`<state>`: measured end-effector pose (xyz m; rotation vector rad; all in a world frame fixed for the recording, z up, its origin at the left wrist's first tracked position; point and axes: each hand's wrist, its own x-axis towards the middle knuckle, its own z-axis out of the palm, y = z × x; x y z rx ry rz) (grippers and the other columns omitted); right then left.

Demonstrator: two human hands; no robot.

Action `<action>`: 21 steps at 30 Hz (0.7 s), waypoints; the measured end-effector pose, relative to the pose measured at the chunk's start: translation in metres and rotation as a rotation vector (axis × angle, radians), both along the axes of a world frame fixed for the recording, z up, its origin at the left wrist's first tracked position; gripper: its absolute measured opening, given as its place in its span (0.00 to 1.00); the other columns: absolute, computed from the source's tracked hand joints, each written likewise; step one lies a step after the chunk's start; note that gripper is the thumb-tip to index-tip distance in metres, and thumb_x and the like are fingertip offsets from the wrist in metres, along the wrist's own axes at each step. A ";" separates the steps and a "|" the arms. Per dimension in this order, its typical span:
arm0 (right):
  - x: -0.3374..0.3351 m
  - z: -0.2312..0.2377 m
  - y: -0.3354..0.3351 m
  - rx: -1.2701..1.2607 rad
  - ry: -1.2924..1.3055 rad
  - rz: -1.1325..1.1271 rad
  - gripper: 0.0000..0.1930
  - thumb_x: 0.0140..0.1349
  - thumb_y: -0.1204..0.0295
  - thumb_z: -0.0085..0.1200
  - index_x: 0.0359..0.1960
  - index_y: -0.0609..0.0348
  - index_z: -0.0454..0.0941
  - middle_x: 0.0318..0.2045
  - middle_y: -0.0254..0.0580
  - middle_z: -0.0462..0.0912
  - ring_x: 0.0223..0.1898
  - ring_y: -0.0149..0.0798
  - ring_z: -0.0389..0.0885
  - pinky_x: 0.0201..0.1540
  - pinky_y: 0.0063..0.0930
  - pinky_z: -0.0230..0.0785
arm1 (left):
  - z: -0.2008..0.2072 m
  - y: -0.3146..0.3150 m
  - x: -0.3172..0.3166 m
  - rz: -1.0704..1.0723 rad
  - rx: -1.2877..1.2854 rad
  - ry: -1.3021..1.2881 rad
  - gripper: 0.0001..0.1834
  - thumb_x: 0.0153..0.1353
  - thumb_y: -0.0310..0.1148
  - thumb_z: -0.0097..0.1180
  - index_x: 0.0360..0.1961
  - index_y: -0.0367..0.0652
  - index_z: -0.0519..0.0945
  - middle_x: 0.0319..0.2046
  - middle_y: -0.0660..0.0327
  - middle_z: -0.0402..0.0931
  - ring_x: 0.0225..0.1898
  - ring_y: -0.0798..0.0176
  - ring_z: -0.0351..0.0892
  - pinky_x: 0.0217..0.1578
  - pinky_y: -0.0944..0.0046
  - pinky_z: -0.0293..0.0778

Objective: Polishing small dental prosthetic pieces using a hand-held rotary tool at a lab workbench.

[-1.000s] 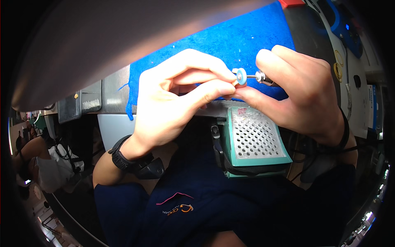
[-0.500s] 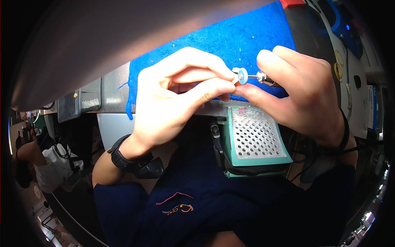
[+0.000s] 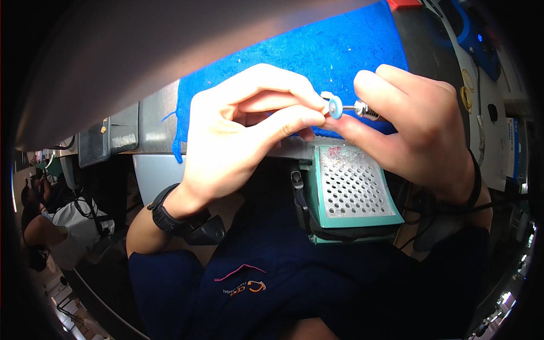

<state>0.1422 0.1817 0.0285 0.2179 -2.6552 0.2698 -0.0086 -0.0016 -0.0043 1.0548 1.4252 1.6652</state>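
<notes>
Thumb and index finger of my left hand (image 3: pixel 238 130) are pinched together on a small off-white piece (image 3: pixel 326 95), mostly hidden by the fingertips. My right hand (image 3: pixel 416 127) is closed round a rotary handpiece (image 3: pixel 366 110); its body is largely covered by my fingers. From the handpiece's metal collar a thin shaft runs left to a light blue grinding wheel (image 3: pixel 336 107). The wheel is right at the small piece and my left fingertips; I cannot tell whether it touches. My right thumb reaches close to the left fingertips.
Under the hands lies a blue cloth (image 3: pixel 306 51) on a dark bench. A green-framed box with a perforated metal top (image 3: pixel 360 187) stands below my hands. At left is a dark tray (image 3: pixel 93 144). A blurred dark shape crosses the upper left. Another person (image 3: pixel 73 226) is at far left.
My hands and the wheel have barely moved; the small piece shows slightly differently beside the wheel. The person at far left has shifted posture.
</notes>
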 end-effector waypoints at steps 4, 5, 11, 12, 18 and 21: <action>0.001 -0.003 -0.003 0.014 0.000 0.008 0.17 0.48 0.70 0.76 0.32 0.61 0.77 0.20 0.40 0.70 0.18 0.40 0.71 0.20 0.33 0.61 | 0.000 -0.001 0.001 -0.008 0.002 -0.021 0.07 0.65 0.16 0.60 0.43 0.35 0.79 0.41 0.48 0.87 0.33 0.64 0.87 0.32 0.72 0.78; 0.001 -0.002 -0.002 0.013 -0.001 0.008 0.17 0.48 0.70 0.76 0.32 0.61 0.77 0.20 0.40 0.70 0.18 0.40 0.71 0.20 0.33 0.61 | 0.001 -0.001 0.001 -0.008 0.001 -0.022 0.07 0.65 0.16 0.60 0.43 0.35 0.79 0.41 0.48 0.87 0.33 0.64 0.87 0.32 0.72 0.78; 0.001 0.000 -0.001 0.029 -0.013 0.004 0.17 0.48 0.70 0.76 0.32 0.61 0.77 0.20 0.40 0.69 0.18 0.40 0.71 0.20 0.33 0.60 | -0.003 -0.001 0.000 -0.011 0.021 -0.034 0.07 0.64 0.16 0.60 0.43 0.35 0.79 0.40 0.49 0.87 0.32 0.64 0.86 0.30 0.73 0.75; 0.001 -0.001 -0.001 0.024 -0.010 0.008 0.17 0.48 0.70 0.76 0.32 0.61 0.77 0.20 0.40 0.70 0.18 0.40 0.71 0.20 0.33 0.61 | -0.001 -0.001 0.001 -0.006 0.011 -0.039 0.08 0.64 0.16 0.60 0.43 0.35 0.80 0.39 0.50 0.87 0.32 0.65 0.86 0.29 0.73 0.74; 0.001 0.000 -0.001 0.003 -0.025 -0.004 0.17 0.48 0.69 0.76 0.31 0.61 0.77 0.20 0.39 0.71 0.18 0.40 0.72 0.20 0.32 0.62 | 0.000 0.000 0.001 0.010 -0.004 -0.040 0.08 0.64 0.16 0.61 0.43 0.36 0.81 0.38 0.52 0.87 0.32 0.65 0.86 0.28 0.73 0.74; -0.001 0.000 0.000 -0.009 -0.011 -0.015 0.18 0.49 0.68 0.76 0.29 0.60 0.76 0.20 0.39 0.71 0.18 0.40 0.73 0.20 0.32 0.63 | -0.001 -0.001 0.000 0.005 0.012 -0.041 0.08 0.64 0.17 0.61 0.44 0.36 0.81 0.39 0.53 0.86 0.32 0.65 0.86 0.28 0.73 0.74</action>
